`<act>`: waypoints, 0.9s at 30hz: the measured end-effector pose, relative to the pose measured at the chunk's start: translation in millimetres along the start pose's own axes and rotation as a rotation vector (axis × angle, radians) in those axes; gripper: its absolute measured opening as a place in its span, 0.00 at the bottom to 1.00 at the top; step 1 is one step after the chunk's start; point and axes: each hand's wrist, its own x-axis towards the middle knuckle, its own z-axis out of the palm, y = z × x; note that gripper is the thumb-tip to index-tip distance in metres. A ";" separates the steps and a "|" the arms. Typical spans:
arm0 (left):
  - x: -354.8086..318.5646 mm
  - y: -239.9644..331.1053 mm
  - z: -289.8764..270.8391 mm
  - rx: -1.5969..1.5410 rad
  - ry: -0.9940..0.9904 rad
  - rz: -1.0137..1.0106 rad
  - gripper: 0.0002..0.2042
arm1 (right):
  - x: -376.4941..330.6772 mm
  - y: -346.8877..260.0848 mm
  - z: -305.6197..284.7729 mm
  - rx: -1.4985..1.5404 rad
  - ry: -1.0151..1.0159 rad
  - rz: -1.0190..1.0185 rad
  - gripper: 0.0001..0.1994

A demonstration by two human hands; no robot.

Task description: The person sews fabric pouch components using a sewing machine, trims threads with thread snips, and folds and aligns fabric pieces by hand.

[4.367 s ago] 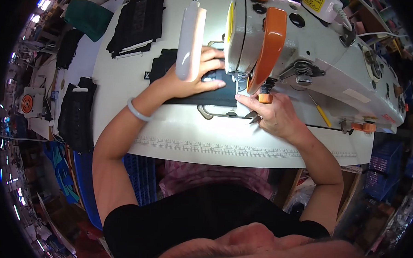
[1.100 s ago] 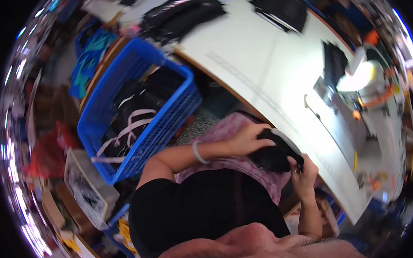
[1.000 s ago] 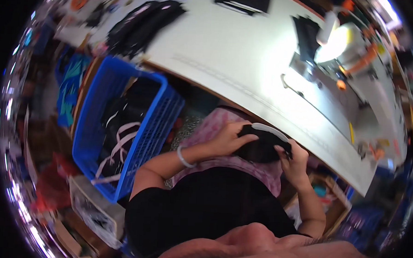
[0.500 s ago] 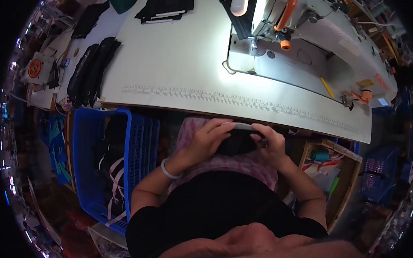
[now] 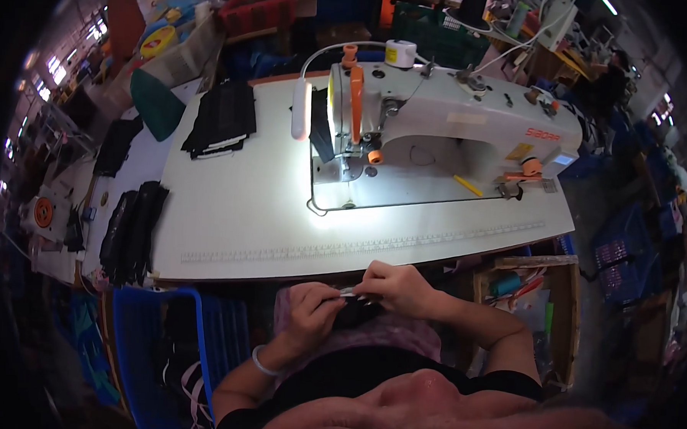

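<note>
Head view: both hands meet over the person's lap, below the near edge of the white tabletop. The left hand is curled around a dark fabric piece, and the right hand pinches the same piece from above, fingertips touching a thin pale strip on it; what that strip is cannot be told. A white sewing machine stands at the tabletop's far right, its lamp lighting the bed. A stack of black fabric lies near the far left corner, more black pieces along the left edge. A blue crate sits below the near left corner.
</note>
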 end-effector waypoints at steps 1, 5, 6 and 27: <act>-0.7 0.0 -0.5 0.045 -0.026 0.029 0.09 | -0.5 0.4 -1.8 -0.011 0.012 -0.001 0.15; -1.7 -2.2 -4.9 0.142 -0.096 0.135 0.11 | -6.5 2.8 -4.1 -0.108 -0.089 -0.037 0.16; -1.6 -3.1 -6.6 0.149 -0.115 0.176 0.11 | -7.8 2.6 -4.5 -0.114 -0.111 -0.033 0.14; 18.5 7.5 -16.7 0.070 -0.434 0.011 0.06 | -27.7 -6.7 7.5 -0.190 -0.132 -0.122 0.11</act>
